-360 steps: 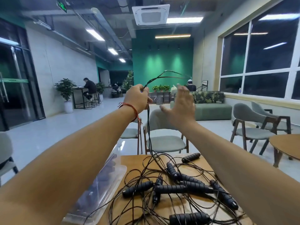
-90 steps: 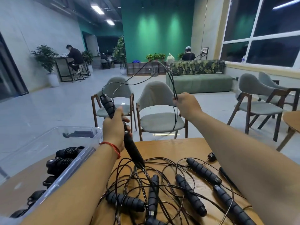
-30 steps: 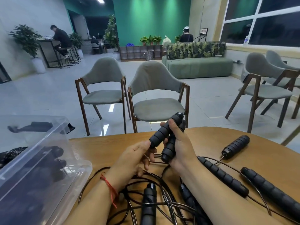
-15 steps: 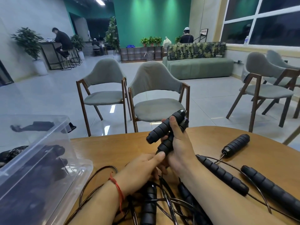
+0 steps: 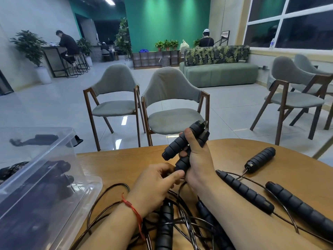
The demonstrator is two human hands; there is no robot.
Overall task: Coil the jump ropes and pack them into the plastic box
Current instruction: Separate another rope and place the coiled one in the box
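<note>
1. Two black ribbed jump-rope handles (image 5: 177,146) are held side by side above the middle of the wooden table (image 5: 117,166), tilted with their cord ends up and to the right.
2. The right hand (image 5: 198,159) is wrapped round both handles, with its thumb laid across the upper one and its fingers curled behind the pair.
3. The left hand (image 5: 153,190) sits just below, and one fingertip lies against the bottom end of the lower handle. Its other fingers are bent, and I cannot tell whether they pinch the cord or hold nothing.
4. A red string (image 5: 133,210) circles the left wrist.
5. Thin black cords (image 5: 108,197) lie in loose, overlapping loops on the table under both forearms.
6. Among these loops lies one loose handle (image 5: 164,226) below the left hand, and another handle (image 5: 207,215) is partly hidden beneath the right forearm.
7. To the right of the right forearm, three more handles rest on the table: a short one (image 5: 261,158) farthest away, a long one (image 5: 245,191) touching the forearm's side, and a third (image 5: 302,212) near the right edge.
8. The clear plastic box (image 5: 86,193) stands at the table's left side, apart from the hands. Dark handles and cords show blurred through its wall.
9. Beyond the table stand two grey chairs with wooden legs (image 5: 173,105), and farther back there is a green sofa (image 5: 219,73).
</note>
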